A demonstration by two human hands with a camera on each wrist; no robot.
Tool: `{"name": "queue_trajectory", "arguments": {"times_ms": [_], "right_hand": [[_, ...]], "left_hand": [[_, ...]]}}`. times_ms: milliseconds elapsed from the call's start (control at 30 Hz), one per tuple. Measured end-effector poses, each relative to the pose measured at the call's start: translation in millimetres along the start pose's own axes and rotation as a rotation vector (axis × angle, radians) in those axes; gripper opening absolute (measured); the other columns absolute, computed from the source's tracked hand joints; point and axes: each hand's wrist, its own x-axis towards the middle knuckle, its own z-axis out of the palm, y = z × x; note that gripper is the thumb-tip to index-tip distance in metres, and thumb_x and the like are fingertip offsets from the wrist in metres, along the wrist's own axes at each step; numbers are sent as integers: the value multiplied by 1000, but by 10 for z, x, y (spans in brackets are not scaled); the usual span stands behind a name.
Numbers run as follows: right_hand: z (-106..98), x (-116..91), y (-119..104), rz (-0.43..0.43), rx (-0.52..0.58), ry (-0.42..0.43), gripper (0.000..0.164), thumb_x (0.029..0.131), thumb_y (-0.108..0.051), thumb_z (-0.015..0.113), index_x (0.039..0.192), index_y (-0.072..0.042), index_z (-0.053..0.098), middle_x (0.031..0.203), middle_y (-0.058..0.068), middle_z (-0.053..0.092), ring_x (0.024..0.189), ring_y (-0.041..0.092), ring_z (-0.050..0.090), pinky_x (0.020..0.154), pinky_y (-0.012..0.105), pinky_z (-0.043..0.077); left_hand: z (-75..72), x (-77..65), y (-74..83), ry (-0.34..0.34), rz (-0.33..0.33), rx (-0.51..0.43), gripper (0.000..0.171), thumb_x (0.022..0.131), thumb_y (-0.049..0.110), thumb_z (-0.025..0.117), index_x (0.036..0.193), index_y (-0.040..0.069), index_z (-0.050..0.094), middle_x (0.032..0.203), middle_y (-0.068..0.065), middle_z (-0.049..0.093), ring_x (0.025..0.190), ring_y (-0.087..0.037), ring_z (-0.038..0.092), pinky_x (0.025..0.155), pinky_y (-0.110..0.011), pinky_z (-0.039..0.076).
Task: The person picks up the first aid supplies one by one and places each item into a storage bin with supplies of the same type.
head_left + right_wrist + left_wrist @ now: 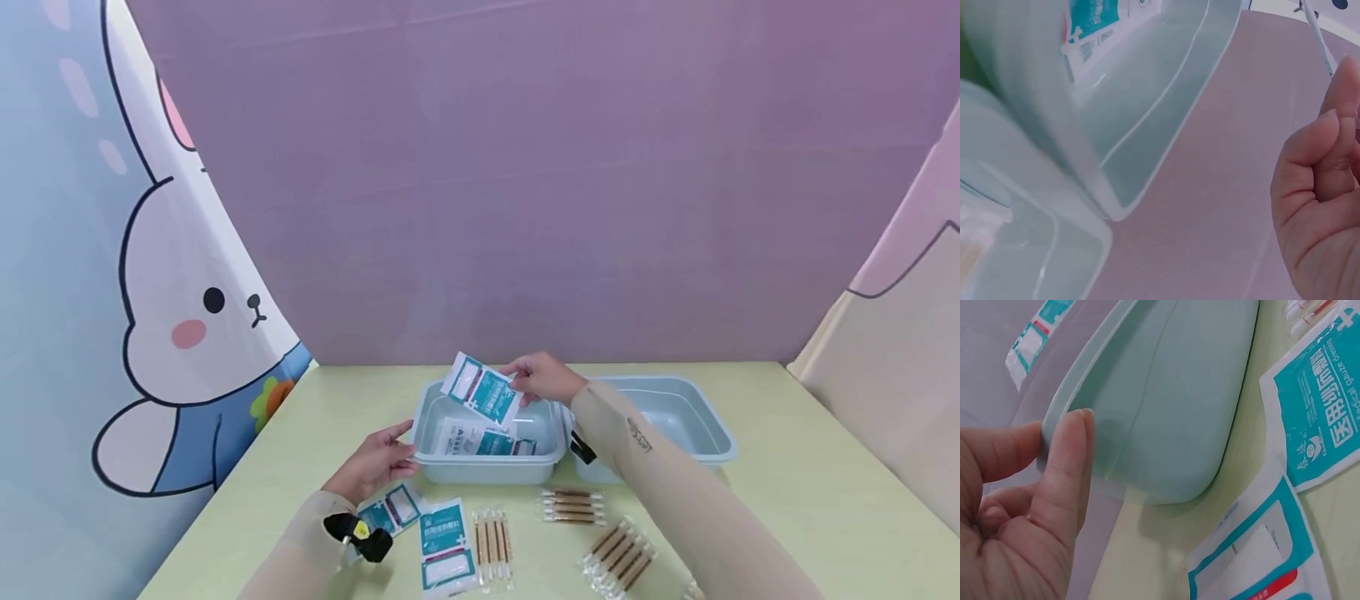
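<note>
My right hand [546, 379] pinches a teal-and-white gauze dressing packet [483, 390] by its right edge, above the left light-blue plastic tub [491, 474]. In the right wrist view that packet [1320, 39] shows almost edge-on beyond the fingertips. Inside the left tub lies another gauze packet [495, 442]. My left hand [375, 461] grips the tub's left rim; the left wrist view has thumb and fingers on either side of the rim [1063, 394]. Two more gauze packets, one [397, 507] by my left wrist and one [447, 546] beside it, lie on the table.
A second light-blue tub [712, 425] stands against the left one, partly behind my right forearm; a clear packet [979, 234] lies in it. Bundles of brown-stemmed cotton swabs [492, 546], [572, 506], [619, 557] lie on the pale yellow table [360, 392]. Purple cloth [555, 183] hangs behind.
</note>
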Motion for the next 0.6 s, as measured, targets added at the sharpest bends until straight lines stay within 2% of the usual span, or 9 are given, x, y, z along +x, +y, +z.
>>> {"name": "queue_trajectory", "arguments": {"times_ms": [167, 400, 600], "right_hand": [[40, 74, -102, 33, -29, -17, 28, 95, -6, 58, 122, -7, 65, 100, 7, 62, 66, 24, 60, 66, 27, 51], [167, 209, -174, 39, -82, -47, 29, 98, -6, 52, 124, -9, 64, 94, 8, 59, 60, 19, 50, 57, 30, 43], [233, 301, -155, 67, -136, -28, 28, 98, -5, 51, 121, -9, 66, 110, 7, 60, 58, 17, 45, 54, 25, 41]], "left_hand": [[8, 9, -3, -10, 1, 0, 57, 98, 2, 51, 150, 3, 28, 98, -16, 58, 73, -20, 60, 72, -29, 56], [29, -11, 4, 18, 1, 9, 56, 98, 2, 50, 150, 6, 30, 97, -16, 56, 73, -22, 59, 71, -29, 56], [40, -46, -4, 20, 6, 25, 55, 98, 3, 50, 149, 5, 30, 97, -16, 56, 74, -22, 59, 71, -30, 56]]}}
